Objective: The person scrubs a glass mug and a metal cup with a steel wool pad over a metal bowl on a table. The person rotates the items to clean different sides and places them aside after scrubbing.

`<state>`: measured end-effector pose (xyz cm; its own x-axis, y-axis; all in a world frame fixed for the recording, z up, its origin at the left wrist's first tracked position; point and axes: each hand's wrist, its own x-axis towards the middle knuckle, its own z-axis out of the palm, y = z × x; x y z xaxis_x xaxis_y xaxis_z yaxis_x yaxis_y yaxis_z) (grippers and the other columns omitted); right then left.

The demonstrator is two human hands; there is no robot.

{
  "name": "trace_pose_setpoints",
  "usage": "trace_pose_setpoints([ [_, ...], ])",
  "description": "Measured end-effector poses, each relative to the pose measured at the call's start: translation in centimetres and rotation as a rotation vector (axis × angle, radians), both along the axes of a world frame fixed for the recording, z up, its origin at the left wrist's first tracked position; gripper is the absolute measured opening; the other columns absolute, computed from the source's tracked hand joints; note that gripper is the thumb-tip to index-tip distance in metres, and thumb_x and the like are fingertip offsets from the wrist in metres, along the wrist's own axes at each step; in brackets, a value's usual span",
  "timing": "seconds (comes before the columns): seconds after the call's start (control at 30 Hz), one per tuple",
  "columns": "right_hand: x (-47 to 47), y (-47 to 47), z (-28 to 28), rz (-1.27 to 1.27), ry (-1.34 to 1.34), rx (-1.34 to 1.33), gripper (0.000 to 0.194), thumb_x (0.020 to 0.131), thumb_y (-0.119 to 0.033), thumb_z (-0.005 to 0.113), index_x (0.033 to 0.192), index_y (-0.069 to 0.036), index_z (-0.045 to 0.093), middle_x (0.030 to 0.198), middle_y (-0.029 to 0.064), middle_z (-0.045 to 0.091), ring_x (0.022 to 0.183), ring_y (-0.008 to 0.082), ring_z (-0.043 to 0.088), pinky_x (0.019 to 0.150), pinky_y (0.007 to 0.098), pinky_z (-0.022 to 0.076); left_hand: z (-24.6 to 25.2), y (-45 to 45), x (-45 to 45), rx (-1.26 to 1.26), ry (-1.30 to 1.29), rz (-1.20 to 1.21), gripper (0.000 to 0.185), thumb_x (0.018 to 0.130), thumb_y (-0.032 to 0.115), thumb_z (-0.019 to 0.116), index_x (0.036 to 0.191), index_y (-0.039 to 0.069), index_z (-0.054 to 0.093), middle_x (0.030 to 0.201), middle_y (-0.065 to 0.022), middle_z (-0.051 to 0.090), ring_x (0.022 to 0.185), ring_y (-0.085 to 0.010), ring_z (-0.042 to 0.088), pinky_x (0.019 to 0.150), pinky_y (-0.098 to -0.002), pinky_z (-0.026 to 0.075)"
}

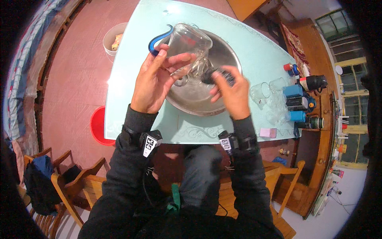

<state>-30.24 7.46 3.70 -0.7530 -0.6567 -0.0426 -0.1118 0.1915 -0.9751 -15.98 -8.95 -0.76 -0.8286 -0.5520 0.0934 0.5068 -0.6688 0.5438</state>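
Note:
My left hand (155, 77) holds a clear glass pitcher (191, 38) with a blue curved handle (158, 38), tilted over a round stainless steel basin (197, 104). The handle rises beside my left thumb and fingertips. My right hand (231, 86) grips a dark scrubber or brush (219, 76) close to the pitcher's lower right side, above the basin. Transparent shapes show in the basin under the pitcher; what they are I cannot tell. The basin stands on a pale glass-topped table (197, 131).
Several clear glasses (261, 91) stand on the table at the right, near blue boxes (292, 91), a black thermos (313, 82) and a pink box (268, 132). A red tub (100, 125) and a white bucket (112, 38) sit on the floor at the left. Wooden chairs (92, 185) flank me.

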Motion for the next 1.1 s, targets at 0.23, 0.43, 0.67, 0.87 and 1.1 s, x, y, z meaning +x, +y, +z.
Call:
trace_pose_setpoints([
  [0.23, 0.5, 0.3, -0.2, 0.102, -0.104, 0.125, 0.039, 0.101, -0.012, 0.073, 0.13, 0.01, 0.057, 0.087, 0.0145, 0.071, 0.06, 0.0167, 0.07, 0.046, 0.0307, 0.0571, -0.3, -0.4, 0.1, -0.007, 0.018, -0.036, 0.017, 0.116, 0.027, 0.047, 0.128, 0.016, 0.051, 0.125, -0.0239, 0.073, 0.129, -0.036, 0.066, 0.109, -0.0478, 0.054],
  [0.43, 0.1, 0.1, -0.8, 0.06, 0.014, -0.073, 0.036, 0.101, -0.013, 0.072, 0.127, 0.009, 0.061, 0.086, 0.0119, 0.071, 0.06, 0.0149, 0.069, 0.045, 0.0298, 0.0557, -0.7, -0.7, 0.3, 0.003, 0.055, -0.082, 0.019, 0.116, 0.028, 0.048, 0.129, 0.016, 0.052, 0.121, -0.0229, 0.075, 0.129, -0.0356, 0.067, 0.108, -0.0486, 0.054],
  [0.67, 0.2, 0.6, 1.4, -0.002, -0.012, 0.022, 0.036, 0.101, -0.013, 0.073, 0.128, 0.01, 0.063, 0.081, 0.0116, 0.069, 0.06, 0.0149, 0.067, 0.048, 0.0284, 0.0549, -2.1, -1.5, 0.7, 0.04, 0.049, -0.102, 0.022, 0.115, 0.027, 0.049, 0.132, 0.014, 0.054, 0.104, -0.0153, 0.078, 0.118, -0.0317, 0.071, 0.107, -0.0486, 0.055],
  [0.87, -0.2, -0.3, 3.7, 0.133, 0.043, -0.21, 0.035, 0.101, -0.013, 0.073, 0.126, 0.009, 0.064, 0.08, 0.0101, 0.069, 0.059, 0.0135, 0.066, 0.047, 0.0284, 0.0544, -1.9, -0.8, 0.1, 0.074, 0.009, -0.011, 0.022, 0.114, 0.024, 0.051, 0.131, 0.011, 0.056, 0.102, -0.0085, 0.073, 0.101, -0.0201, 0.071, 0.106, -0.0506, 0.056],
  [1.1, 1.8, -0.9, 3.1, -0.012, -0.103, 0.003, 0.033, 0.102, -0.017, 0.073, 0.122, 0.007, 0.066, 0.07, 0.0073, 0.066, 0.051, 0.0124, 0.061, 0.043, 0.0284, 0.0501, -0.6, -0.6, 0.4, -0.013, -0.076, 0.007, 0.029, 0.114, 0.023, 0.052, 0.137, 0.006, 0.054, 0.108, -0.0054, 0.068, 0.082, -0.0153, 0.068, 0.1, -0.0481, 0.06],
])
